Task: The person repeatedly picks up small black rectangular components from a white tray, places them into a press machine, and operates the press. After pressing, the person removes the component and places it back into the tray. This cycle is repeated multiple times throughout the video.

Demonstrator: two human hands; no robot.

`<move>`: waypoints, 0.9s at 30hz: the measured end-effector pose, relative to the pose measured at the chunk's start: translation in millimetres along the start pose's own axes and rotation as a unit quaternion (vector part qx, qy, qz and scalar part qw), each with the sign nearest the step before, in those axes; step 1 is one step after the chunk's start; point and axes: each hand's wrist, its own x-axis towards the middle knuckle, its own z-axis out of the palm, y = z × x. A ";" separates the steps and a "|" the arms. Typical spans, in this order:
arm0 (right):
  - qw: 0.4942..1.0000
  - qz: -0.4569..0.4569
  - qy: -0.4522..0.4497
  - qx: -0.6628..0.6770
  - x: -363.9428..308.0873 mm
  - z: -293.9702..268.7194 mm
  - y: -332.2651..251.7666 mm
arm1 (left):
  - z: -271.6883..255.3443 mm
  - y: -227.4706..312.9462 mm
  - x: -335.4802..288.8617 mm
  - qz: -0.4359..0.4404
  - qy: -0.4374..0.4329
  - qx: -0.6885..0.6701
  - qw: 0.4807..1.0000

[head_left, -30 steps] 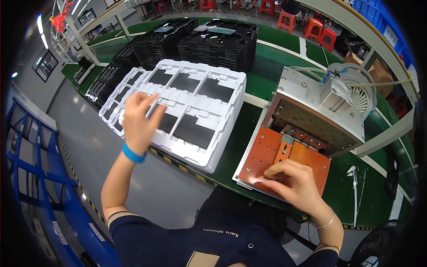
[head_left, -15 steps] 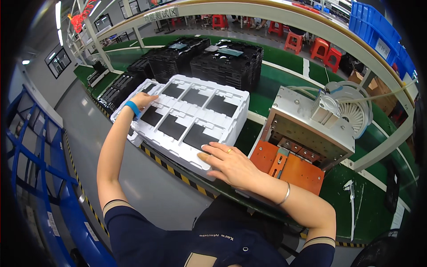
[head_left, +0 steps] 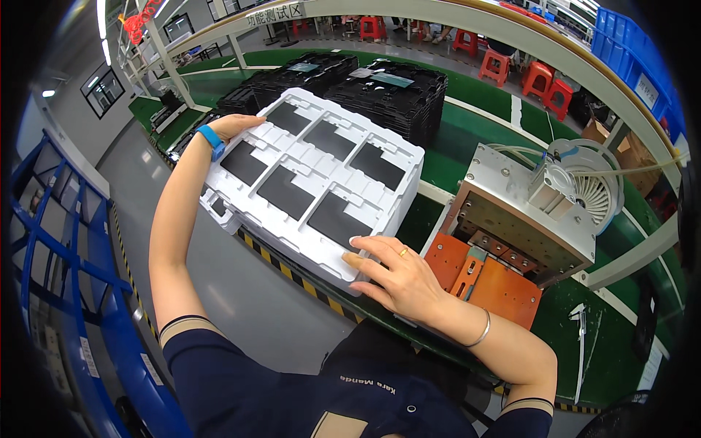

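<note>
A white plastic tray with flat black pieces in its compartments lies in front of me, its left end tipped up. My left hand is closed on the raised far-left edge; its thumb is hidden. At the near right corner my right hand touches the tray with fingers stretched and apart, one in a tan finger cot. Below the raised end, part of another white tray shows.
To the right stands a metal press-like fixture with an orange base. Stacks of black trays sit behind the white tray. A caliper lies on the green bench. A blue rack is at the left.
The left end of the white tray has risen with my left hand, while its right end stays about level. My right hand remains at the near corner. The whole view has shifted slightly.
</note>
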 end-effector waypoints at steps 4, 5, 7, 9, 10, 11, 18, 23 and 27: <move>1.000 0.009 0.027 -0.007 -2.1 -3.7 2.5 | -13.5 -8.7 -0.3 0.085 -0.037 -0.071 0.993; 0.999 0.020 0.026 -0.017 -4.9 -8.5 5.8 | 3.7 -2.3 -13.1 0.109 -0.038 -0.109 0.987; 0.999 0.025 0.033 -0.012 -2.2 -7.5 2.2 | -28.2 -20.4 -26.9 0.116 -0.034 -0.165 0.979; 0.999 0.023 0.043 -0.013 -1.8 -5.8 1.8 | -59.8 -44.9 -41.8 0.101 -0.012 -0.228 0.968; 0.999 0.029 0.041 -0.011 -1.9 -5.2 1.8 | -74.5 -60.5 -48.5 0.085 0.006 -0.255 0.963; 0.999 0.032 0.039 -0.008 -1.3 -5.7 1.0 | -86.9 -78.8 -54.9 0.088 0.037 -0.285 0.954; 0.999 0.037 0.026 -0.001 1.4 -5.3 -1.3 | -192.6 -238.0 -43.8 0.120 0.144 -0.412 0.892; 0.998 0.049 0.029 -0.013 -1.3 -2.3 3.5 | -181.3 -292.4 -1.3 0.130 0.229 -0.486 0.833; 0.998 0.056 0.030 -0.015 -0.5 -1.8 5.8 | -165.5 -306.1 26.9 0.115 0.266 -0.466 0.836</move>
